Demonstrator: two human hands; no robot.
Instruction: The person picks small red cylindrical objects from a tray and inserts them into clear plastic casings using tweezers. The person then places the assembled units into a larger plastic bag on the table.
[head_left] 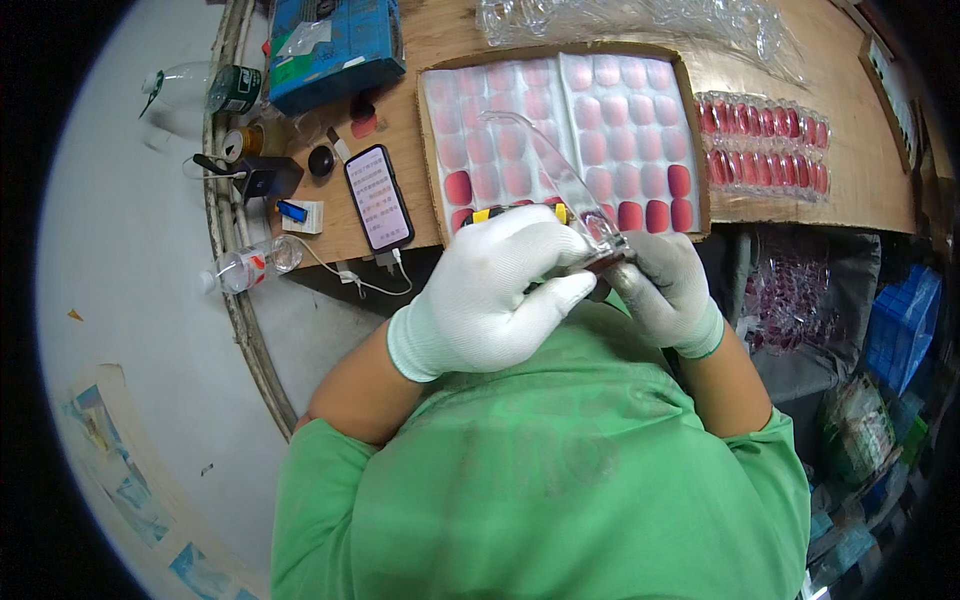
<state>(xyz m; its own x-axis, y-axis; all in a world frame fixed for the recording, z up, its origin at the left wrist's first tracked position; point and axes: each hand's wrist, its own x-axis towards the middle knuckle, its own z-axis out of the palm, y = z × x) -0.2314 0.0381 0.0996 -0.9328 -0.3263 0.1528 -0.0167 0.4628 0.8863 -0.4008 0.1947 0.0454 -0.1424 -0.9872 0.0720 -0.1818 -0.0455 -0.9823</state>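
Note:
Both my hands wear white knit gloves and meet just below the lens box. My left hand (pixel 505 290) is closed, thumb and fingers pinching a clear plastic glasses frame (pixel 570 182). One temple arm of the frame points up and to the left over the box. My right hand (pixel 672 295) is closed on the other side of the frame, its fingertips near a dark reddish lens edge (pixel 607 262). Its glove fingertips look grey and soiled. A yellow and black object (pixel 482 216) shows behind my left fingers; whether I hold it cannot be told.
A cardboard box (pixel 703 140) holds rows of red lenses, mostly under white sheets. Two rows of clear glasses with red lenses (pixel 765 150) lie to its right. Leftward are a phone (pixel 378 198) on a cable, a blue box (pixel 340 55) and plastic bottles. A grey bin (pixel 800 310) stands lower right.

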